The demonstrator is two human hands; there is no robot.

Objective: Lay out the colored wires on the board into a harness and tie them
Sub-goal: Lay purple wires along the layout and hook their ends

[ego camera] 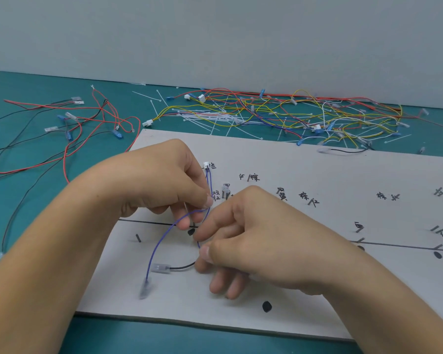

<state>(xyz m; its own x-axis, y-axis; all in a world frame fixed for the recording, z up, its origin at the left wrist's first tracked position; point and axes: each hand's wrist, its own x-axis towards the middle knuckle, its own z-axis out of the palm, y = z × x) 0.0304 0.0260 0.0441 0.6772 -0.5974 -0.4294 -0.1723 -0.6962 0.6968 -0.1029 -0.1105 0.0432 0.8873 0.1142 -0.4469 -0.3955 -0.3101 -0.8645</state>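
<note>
Head view: a thin purple wire lies on the grey board, which rests on the teal surface. The wire runs doubled from a small white connector near the handwritten labels, then one strand loops down to a clear terminal. The left hand has its grip closed, thumb and forefinger pinching the wire below the connector. The right hand pinches the wire lower down with its other fingers curled, and a black wire runs in under its fingers.
</note>
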